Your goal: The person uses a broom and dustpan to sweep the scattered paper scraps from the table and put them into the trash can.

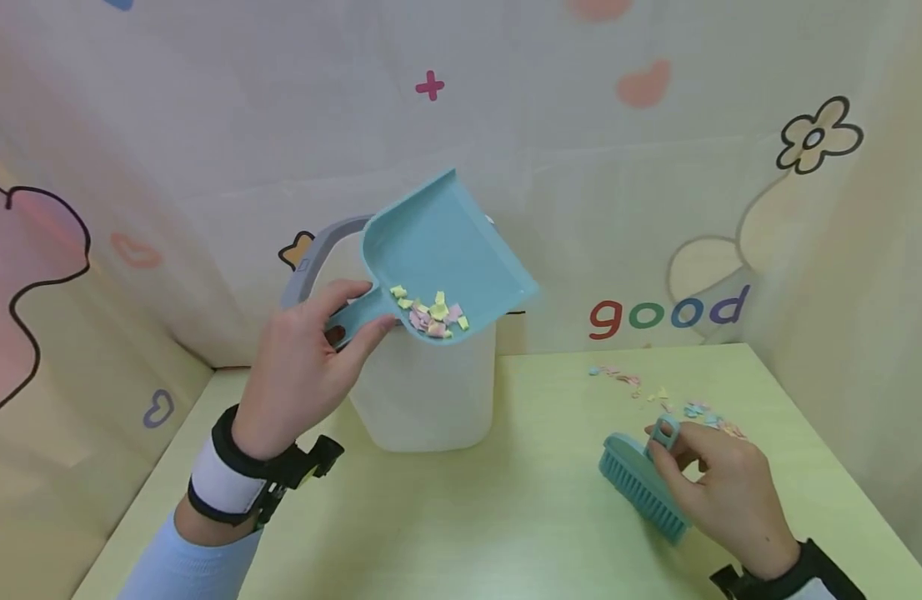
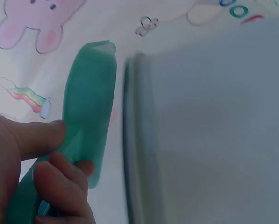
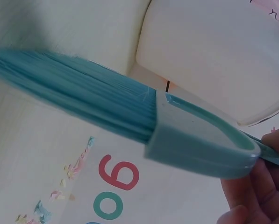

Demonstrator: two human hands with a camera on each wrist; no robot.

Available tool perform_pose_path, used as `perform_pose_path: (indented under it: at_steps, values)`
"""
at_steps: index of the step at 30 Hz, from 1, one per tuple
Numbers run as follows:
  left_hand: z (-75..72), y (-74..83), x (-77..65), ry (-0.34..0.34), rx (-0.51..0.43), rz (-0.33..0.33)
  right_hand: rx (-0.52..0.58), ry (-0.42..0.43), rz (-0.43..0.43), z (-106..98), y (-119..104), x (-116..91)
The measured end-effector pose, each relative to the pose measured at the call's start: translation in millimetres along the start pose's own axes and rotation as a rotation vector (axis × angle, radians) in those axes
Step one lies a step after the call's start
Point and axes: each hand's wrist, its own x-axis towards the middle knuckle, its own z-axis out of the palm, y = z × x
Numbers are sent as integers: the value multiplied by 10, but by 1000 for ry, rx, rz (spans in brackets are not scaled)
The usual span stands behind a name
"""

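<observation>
My left hand (image 1: 299, 362) grips the handle of a light blue dustpan (image 1: 449, 250), raised and tilted above a white bin (image 1: 431, 392) with a grey rim. Small yellow and pink paper scraps (image 1: 434, 315) lie in the pan near its handle end. In the left wrist view the dustpan (image 2: 90, 107) appears edge-on beside the bin's rim (image 2: 139, 135). Over at the right, my right hand (image 1: 719, 492) pinches the handle of a blue hand brush (image 1: 644, 483), its bristles pointing down toward the table. The right wrist view shows the brush (image 3: 200, 144) from its side, bristles long and straight.
More paper scraps (image 1: 701, 410) are scattered on the pale green table (image 1: 446, 517), behind and beside the right hand. A printed cloth (image 1: 536, 108) with hearts, a flower and the word "good" hangs behind the table and along both sides.
</observation>
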Motion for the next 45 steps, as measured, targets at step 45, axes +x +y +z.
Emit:
perform_pose_path:
  at_steps: [45]
  values:
    - [142,-203,-163,469,212,240,-34,-11,-51,-6,12,31]
